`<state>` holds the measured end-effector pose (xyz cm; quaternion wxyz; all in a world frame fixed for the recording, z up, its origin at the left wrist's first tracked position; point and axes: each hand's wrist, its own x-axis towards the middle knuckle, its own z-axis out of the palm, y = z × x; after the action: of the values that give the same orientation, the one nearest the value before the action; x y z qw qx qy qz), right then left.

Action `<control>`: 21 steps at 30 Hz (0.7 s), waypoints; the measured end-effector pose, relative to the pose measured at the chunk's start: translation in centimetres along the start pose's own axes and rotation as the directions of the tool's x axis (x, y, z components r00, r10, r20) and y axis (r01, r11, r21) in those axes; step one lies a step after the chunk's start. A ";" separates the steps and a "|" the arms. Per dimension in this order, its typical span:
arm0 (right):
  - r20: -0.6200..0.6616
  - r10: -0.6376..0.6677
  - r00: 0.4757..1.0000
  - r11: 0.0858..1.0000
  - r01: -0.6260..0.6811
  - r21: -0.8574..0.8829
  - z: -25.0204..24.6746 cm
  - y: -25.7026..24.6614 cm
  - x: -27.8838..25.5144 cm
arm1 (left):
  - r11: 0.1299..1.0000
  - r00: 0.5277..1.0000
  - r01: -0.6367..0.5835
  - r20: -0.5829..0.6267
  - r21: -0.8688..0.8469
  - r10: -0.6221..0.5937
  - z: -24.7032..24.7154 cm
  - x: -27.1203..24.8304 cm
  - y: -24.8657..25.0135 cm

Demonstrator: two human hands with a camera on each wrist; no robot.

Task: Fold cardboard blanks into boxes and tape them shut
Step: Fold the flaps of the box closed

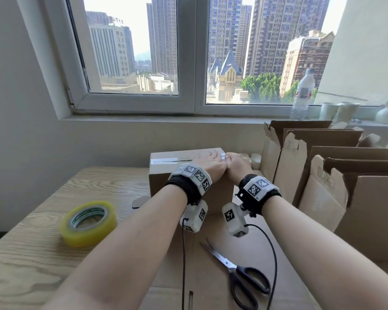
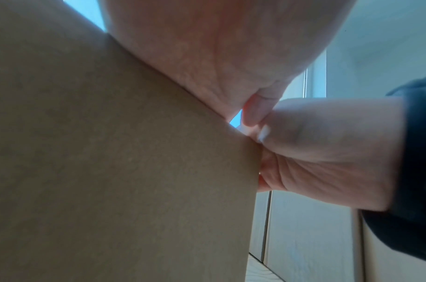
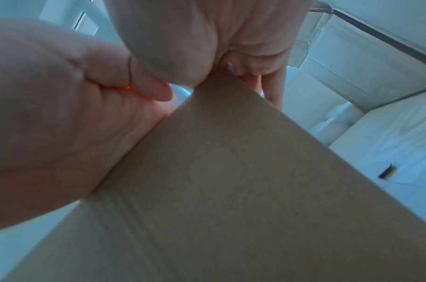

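Matte brown corrugated box point(image 1: 186, 173), closed, square-edged, glossy tape strip point(image 1: 164, 161) along its top seam; upright on a wood-grain tabletop point(image 1: 54, 253). Left hand point(image 1: 211, 164) flat on top, fingers point(image 1: 207, 155) straight and slightly spread, pressing. Right hand point(image 1: 239, 164) beside it, touching, fingers curled over the box's right edge. Nearer than the fingers: yellowish tape roll point(image 1: 89, 222), black-handled scissors point(image 1: 240, 274).

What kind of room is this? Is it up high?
Probably a room in a high-rise flat or office, used for packing. The window looks out at tall towers, and rooftops lie below. On the wooden table are a tape roll, scissors and cardboard boxes.
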<state>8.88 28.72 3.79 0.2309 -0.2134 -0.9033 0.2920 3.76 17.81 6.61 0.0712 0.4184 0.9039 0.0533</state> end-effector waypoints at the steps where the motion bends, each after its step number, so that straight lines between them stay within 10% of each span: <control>1: 0.016 0.014 1.000 0.999 -0.015 0.032 0.1 0.2 0.1 | 1.000 1.000 0.004 -0.002 0.004 -0.004 0.1 0.1 -0.1; 11: 0.064 0.076 0.995 0.935 -0.093 0.342 2.5 2.7 2.5 | 0.999 0.999 0.042 -0.007 -0.001 -0.042 -0.1 -0.3 0.3; 21: 0.066 0.138 0.988 0.975 -0.147 0.165 1.5 0.7 1.3 | 0.998 0.999 0.037 -0.038 0.055 -0.035 0.6 -0.1 -0.1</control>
<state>7.22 29.32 2.66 0.2020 -0.2492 -0.8635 0.3893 3.78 17.69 6.04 0.0437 0.4028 0.9136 0.0345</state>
